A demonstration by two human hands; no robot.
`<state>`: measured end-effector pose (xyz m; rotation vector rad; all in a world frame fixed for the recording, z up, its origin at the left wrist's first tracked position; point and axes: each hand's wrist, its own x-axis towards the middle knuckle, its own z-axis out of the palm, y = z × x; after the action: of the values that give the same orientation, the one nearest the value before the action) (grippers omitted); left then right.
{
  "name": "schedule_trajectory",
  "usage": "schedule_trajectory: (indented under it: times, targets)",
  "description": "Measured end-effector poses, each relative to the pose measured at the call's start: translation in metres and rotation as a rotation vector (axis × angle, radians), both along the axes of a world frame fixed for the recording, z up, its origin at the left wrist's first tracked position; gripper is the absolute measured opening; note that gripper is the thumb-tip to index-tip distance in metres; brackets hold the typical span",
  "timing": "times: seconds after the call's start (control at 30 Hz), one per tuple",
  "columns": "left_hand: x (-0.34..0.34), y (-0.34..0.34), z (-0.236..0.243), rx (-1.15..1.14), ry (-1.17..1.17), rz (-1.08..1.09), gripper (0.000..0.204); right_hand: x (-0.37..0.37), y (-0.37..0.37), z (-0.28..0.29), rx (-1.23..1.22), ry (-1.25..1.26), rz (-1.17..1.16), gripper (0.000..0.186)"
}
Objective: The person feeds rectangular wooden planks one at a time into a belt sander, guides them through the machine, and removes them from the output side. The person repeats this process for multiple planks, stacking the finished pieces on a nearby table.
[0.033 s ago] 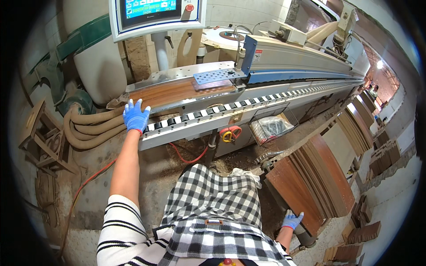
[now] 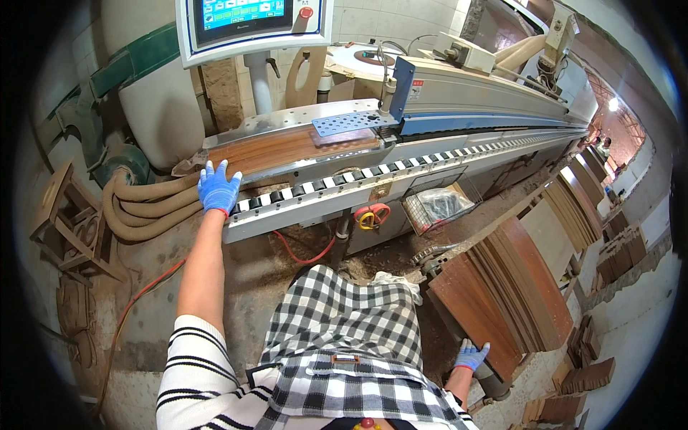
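My left hand [image 2: 218, 189], in a blue-and-white glove, lies with fingers spread at the near left end of a brown wood-grain board [image 2: 269, 151]. That board rests on the infeed of a long edge-banding machine [image 2: 487, 86], its far end under a blue perforated plate [image 2: 347, 123]. At the lower right, my right hand [image 2: 471, 355], gloved too, is open against the near end of a stack of brown wood-grain panels [image 2: 476, 309]. Its fingers are extended and grip nothing.
A row of black-and-white rollers [image 2: 322, 184] runs along the machine's front. Above hangs a control screen [image 2: 244, 18]. Thick hoses [image 2: 154, 204] and a wooden stool [image 2: 72, 222] stand left. Red-and-yellow scissors [image 2: 370, 217] hang beside a wire basket [image 2: 441, 204]. More panel stacks [image 2: 573, 204] line the right.
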<state>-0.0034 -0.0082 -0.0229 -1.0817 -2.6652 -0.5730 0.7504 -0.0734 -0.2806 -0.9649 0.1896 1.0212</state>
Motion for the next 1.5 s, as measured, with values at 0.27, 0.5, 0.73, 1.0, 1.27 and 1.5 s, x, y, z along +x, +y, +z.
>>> schedule_trajectory:
  times: [0.27, 0.5, 0.73, 1.0, 1.27, 1.5]
  targets:
    - [0.000, -0.005, 0.005, 0.078, -0.149, 0.057, 0.069, -0.007, 0.002, 0.004, -0.053, -0.020, -0.028, 0.094]
    - [0.001, -0.004, 0.007, 0.052, -0.170, 0.090, 0.073, -0.006, 0.000, 0.004, -0.047, -0.021, -0.007, 0.092]
    - [0.000, -0.005, 0.008, 0.031, -0.161, 0.100, 0.073, -0.006, -0.002, 0.011, -0.060, 0.056, -0.038, 0.086]
    - [0.009, 0.009, 0.014, -0.084, -0.113, 0.081, 0.071, 0.006, -0.004, 0.018, -0.026, 0.123, -0.160, 0.079]
    - [0.054, 0.060, 0.018, -0.144, -0.107, 0.048, 0.071, 0.022, -0.004, 0.007, -0.061, 0.125, -0.192, 0.074]
    - [0.056, 0.082, 0.005, -0.002, -0.099, -0.196, 0.078, 0.045, -0.016, -0.015, -0.003, 0.114, -0.069, 0.082]
